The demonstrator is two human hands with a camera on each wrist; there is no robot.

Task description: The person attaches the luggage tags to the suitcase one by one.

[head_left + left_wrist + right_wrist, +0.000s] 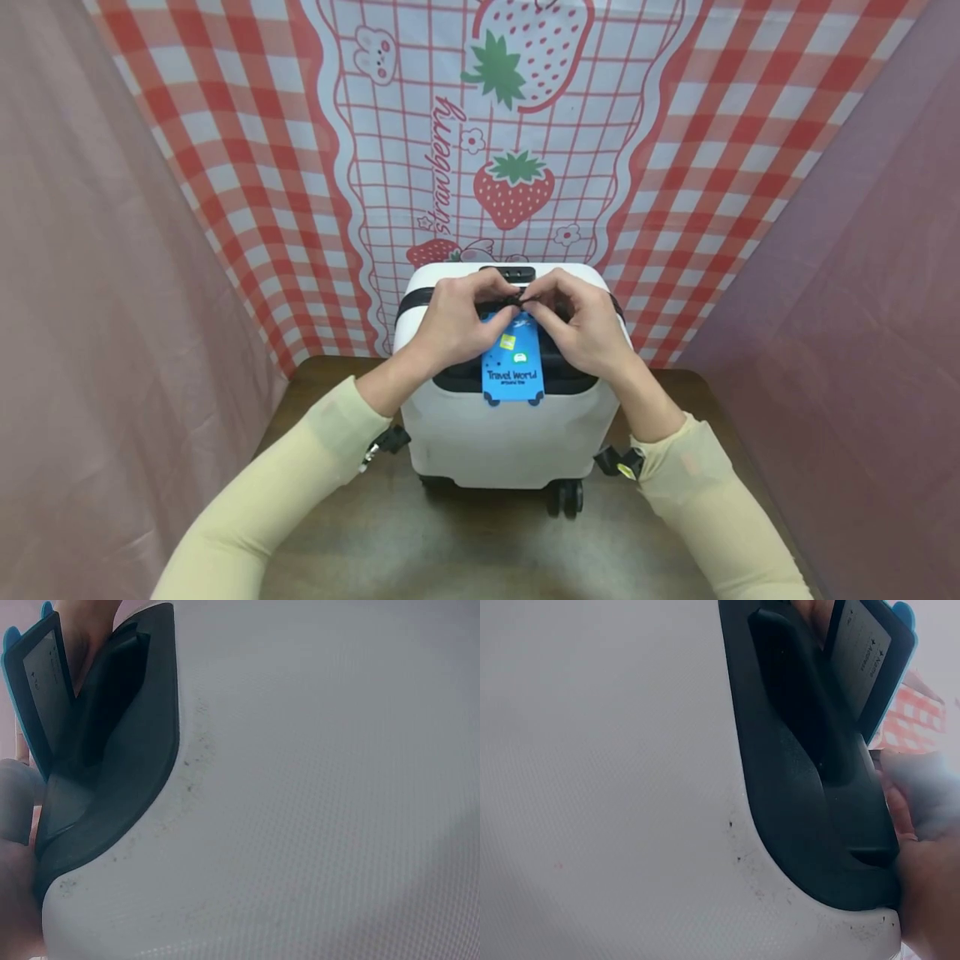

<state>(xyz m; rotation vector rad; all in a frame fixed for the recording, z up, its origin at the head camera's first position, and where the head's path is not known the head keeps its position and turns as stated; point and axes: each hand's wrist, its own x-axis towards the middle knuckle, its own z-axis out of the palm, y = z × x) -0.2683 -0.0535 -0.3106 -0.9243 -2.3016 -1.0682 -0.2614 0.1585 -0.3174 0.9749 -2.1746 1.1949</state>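
Observation:
A white suitcase (pixel 510 442) stands upright with its black top handle area (pixel 142 750) facing up toward me. A blue luggage tag (pixel 513 367) printed "Travel World" hangs over the handle area; its back with a name and address card (pixel 862 656) shows in the right wrist view. My left hand (pixel 461 321) pinches the tag's dark strap (pixel 514 301) from the left. From the other side, my right hand (pixel 581 325) pinches the same strap, fingertips nearly meeting the left ones. Fingers hide most of the strap, so whether it is fastened cannot be seen.
A brown wooden table (pixel 465 550) carries the suitcase, with black wheels (pixel 566 497) at its lower front. Behind hangs a red-checked strawberry cloth (pixel 247 158). Pink curtains (pixel 112 292) flank both sides. A combination lock (pixel 517 273) sits behind the fingers.

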